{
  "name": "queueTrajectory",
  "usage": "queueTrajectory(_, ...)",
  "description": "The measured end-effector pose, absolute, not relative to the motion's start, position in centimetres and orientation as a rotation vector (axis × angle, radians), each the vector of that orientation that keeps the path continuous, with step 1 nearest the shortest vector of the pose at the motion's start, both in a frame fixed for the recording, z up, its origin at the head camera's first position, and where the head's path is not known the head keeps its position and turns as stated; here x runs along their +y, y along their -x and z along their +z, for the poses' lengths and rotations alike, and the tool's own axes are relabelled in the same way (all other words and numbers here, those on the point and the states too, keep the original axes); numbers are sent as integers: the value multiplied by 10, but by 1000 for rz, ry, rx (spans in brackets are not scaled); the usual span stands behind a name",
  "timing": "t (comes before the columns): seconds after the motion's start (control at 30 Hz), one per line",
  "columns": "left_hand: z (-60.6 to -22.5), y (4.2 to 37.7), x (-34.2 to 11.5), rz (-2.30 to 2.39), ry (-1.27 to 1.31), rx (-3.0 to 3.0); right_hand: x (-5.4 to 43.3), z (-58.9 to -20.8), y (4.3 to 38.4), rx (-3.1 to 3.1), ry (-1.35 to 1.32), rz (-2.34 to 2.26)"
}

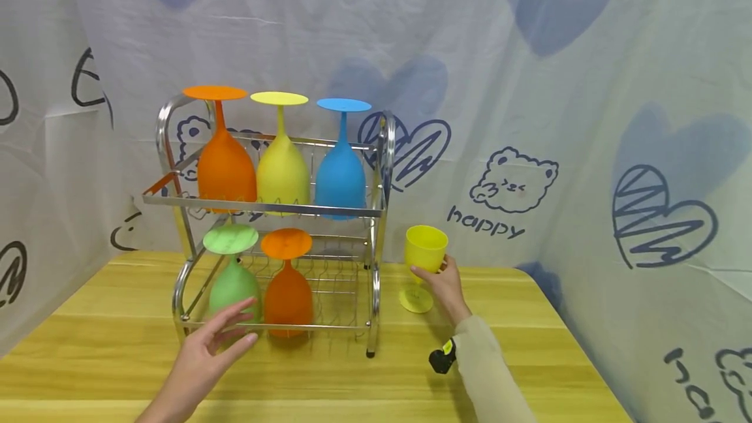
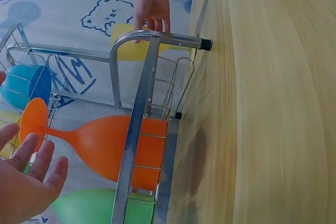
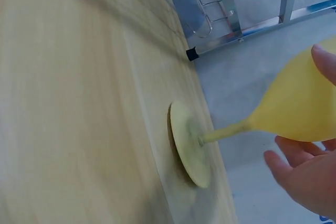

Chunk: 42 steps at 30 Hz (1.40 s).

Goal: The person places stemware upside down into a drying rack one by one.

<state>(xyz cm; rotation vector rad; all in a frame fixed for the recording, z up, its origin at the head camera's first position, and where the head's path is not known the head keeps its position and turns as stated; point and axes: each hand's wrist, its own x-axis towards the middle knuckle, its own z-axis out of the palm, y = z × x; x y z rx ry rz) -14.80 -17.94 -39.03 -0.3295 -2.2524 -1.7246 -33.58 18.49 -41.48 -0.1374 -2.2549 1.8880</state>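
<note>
My right hand [image 1: 448, 286] holds a yellow wine glass [image 1: 425, 248] by its bowl, right of the rack. The glass is upright; its round foot [image 3: 191, 145] is at the tabletop, and whether it touches is hard to tell. My left hand [image 1: 205, 351] is in front of the rack's lower tier with fingers spread and nothing in them. Nearest to it are an upside-down green wine glass [image 1: 235, 286] and an upside-down orange wine glass [image 2: 113, 145]. In the left wrist view, my left fingertips [image 2: 44, 156] appear near the orange glass's foot.
A two-tier metal rack [image 1: 264, 206] stands on the wooden table [image 1: 411, 384]. Its upper tier carries upside-down orange [image 1: 226, 168], yellow [image 1: 283, 172] and blue [image 1: 341, 178] wine glasses. Patterned white cloth [image 1: 458, 18] hangs behind and at both sides.
</note>
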Motion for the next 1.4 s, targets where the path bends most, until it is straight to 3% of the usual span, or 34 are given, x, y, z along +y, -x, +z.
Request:
queueTrajectory(0.63,-375,151,-158,-1554,427,-2382,214,-399,282,-2483,-113,1484)
queueTrajectory(1.4,-400,165,-91,-1620,606,-2336,201,-394,203,-2436,-505,916)
